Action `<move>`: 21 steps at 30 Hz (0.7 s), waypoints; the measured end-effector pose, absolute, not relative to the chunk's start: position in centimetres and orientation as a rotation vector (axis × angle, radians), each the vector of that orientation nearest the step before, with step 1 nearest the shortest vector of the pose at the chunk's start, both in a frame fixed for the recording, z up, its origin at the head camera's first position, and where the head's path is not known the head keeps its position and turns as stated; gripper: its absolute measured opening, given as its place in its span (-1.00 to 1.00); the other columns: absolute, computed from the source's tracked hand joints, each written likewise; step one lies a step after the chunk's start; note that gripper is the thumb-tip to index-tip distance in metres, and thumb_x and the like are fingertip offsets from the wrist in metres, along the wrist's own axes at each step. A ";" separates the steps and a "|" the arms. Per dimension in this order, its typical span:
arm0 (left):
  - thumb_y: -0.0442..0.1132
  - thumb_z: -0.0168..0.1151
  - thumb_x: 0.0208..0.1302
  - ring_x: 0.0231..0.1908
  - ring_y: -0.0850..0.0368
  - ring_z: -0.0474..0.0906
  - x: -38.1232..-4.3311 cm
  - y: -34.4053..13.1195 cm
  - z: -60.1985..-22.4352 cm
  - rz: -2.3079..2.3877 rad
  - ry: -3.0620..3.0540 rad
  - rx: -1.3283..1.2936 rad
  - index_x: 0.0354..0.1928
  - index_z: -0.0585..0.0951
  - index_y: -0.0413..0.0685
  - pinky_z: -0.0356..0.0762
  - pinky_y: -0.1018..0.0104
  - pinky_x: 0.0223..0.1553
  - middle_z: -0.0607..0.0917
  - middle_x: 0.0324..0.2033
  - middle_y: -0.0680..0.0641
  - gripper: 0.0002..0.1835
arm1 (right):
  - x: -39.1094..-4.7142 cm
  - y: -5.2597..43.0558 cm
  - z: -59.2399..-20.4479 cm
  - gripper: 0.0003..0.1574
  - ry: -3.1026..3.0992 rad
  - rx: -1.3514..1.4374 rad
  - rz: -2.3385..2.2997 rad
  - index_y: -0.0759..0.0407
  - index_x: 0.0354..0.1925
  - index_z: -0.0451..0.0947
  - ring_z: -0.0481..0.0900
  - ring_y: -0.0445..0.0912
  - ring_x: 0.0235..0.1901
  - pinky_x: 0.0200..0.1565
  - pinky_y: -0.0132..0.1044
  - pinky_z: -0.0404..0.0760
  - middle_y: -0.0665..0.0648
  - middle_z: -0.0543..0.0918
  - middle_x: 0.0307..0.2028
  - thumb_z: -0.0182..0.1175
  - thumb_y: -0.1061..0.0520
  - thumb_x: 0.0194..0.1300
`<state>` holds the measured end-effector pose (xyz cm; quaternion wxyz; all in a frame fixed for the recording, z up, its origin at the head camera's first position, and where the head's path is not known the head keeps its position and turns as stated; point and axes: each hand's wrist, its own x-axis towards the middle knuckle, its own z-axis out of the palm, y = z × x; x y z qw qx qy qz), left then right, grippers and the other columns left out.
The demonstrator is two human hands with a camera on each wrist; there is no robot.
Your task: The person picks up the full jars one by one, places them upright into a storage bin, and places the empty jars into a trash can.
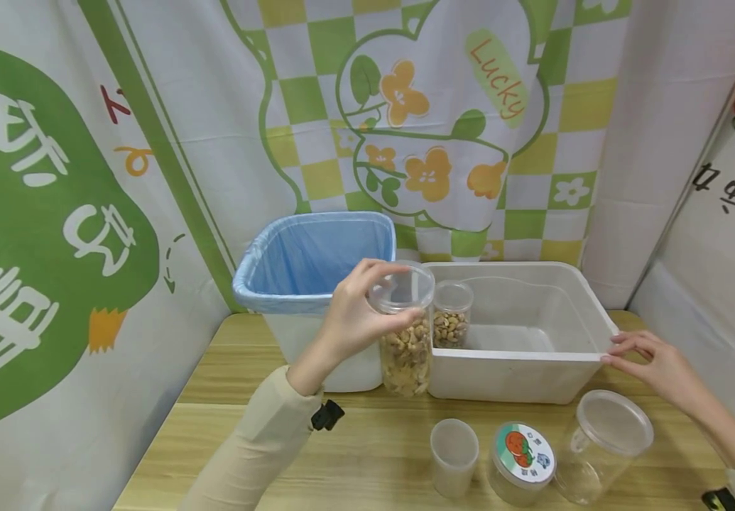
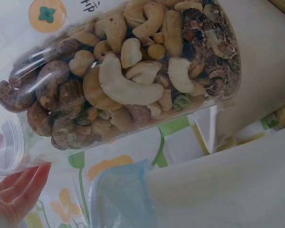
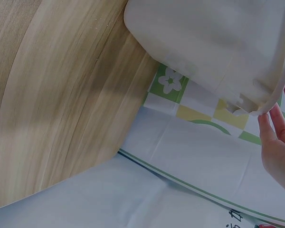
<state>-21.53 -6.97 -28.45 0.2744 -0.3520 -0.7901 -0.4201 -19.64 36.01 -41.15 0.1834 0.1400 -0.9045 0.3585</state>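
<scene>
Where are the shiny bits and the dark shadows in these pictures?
Left wrist view: white glare streaks on the jar of nuts; right wrist view: a soft shadow on the wooden table, by the white bin; head view: mostly even light, with small glints on the large clear jar.

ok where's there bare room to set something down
Bare: tabletop left of the blue-lined bin, and inside the white tub, right of its nut jar. Crowded: the front right, where cup, tomato-lidded jar and large clear jar stand close together.
</scene>
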 end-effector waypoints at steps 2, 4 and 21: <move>-0.09 0.43 -0.24 -0.30 0.08 0.46 -21.8 -6.6 -27.9 -1.125 -2.122 -0.951 -0.12 0.56 -0.03 0.48 0.23 -0.34 0.53 -0.26 -0.02 -0.48 | -19.7 36.0 -41.1 -0.86 -2.554 0.396 1.009 0.22 -0.44 0.55 0.13 -0.69 -0.13 -0.16 -0.86 0.12 -0.41 0.35 -0.21 0.31 0.20 -0.02; -0.08 0.43 -0.22 -0.31 0.10 0.45 -21.9 -6.2 -27.4 -1.119 -2.129 -0.956 -0.12 0.56 -0.02 0.48 0.22 -0.35 0.52 -0.27 -0.02 -0.49 | -19.7 36.0 -41.1 -0.86 -2.557 0.398 1.005 0.23 -0.43 0.56 0.13 -0.69 -0.13 -0.16 -0.86 0.12 -0.41 0.35 -0.21 0.31 0.20 -0.02; -0.01 0.39 -0.16 -0.30 0.20 0.41 -23.9 -2.7 -23.4 -1.066 -2.298 -0.938 -0.08 0.56 0.05 0.37 0.34 -0.30 0.52 -0.25 0.02 -0.49 | -19.7 36.1 -41.1 -0.85 -2.558 0.405 1.013 0.24 -0.42 0.56 0.14 -0.67 -0.13 -0.15 -0.85 0.12 -0.39 0.36 -0.22 0.31 0.21 -0.02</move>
